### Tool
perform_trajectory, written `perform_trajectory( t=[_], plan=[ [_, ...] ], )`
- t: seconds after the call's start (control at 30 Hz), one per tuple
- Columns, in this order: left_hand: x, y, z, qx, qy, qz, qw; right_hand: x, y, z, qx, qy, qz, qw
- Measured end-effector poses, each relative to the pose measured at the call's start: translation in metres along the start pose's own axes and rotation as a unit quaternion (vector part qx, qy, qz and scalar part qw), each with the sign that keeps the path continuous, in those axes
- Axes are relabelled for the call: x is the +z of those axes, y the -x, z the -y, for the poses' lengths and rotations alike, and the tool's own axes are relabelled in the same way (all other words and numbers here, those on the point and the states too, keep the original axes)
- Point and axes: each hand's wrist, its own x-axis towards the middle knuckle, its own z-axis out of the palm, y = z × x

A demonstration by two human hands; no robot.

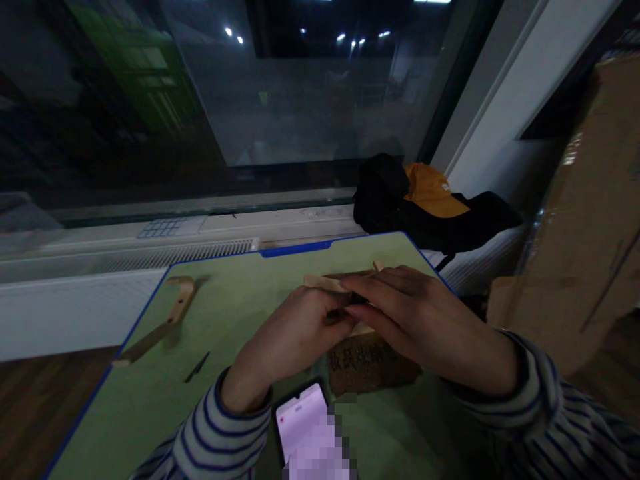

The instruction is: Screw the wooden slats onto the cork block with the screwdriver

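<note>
My left hand and my right hand meet over a brown piece of cardboard with dark printed characters. Both have bent, closed fingers around a pale flat piece, whose edge shows beyond the left knuckles. Its kind is not clear, since the fingers cover most of it. A small light wooden end pokes out behind the right fingers. Below the hands lies a phone with its screen lit, partly blurred out.
On the left of the green, blue-edged table lie a curved wooden piece with holes and a thin dark pointed object. Behind are a window ledge, a black bag and an orange cap. A tall cardboard box stands right.
</note>
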Motion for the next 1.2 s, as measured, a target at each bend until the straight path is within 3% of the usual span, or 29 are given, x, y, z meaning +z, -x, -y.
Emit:
perform_trajectory(
  t=[0.4,0.7,1.2],
  plan=[
    [-0.0001,-0.0019,-0.0033,-0.021,-0.016,-0.012,1.0,0.0001,-0.0001,-0.0011,0.002,0.014,0.004,1.0],
    [-0.0017,-0.0008,-0.0042,-0.011,-0.009,-0.001,1.0,-0.0043,0.0023,-0.0006,-0.004,-0.032,0.023,0.999],
    [-0.0013,-0.0013,-0.0058,-0.015,-0.012,0.015,1.0,-0.0004,-0.0016,0.0024,-0.001,-0.01,-0.01,1.0]
  ],
)
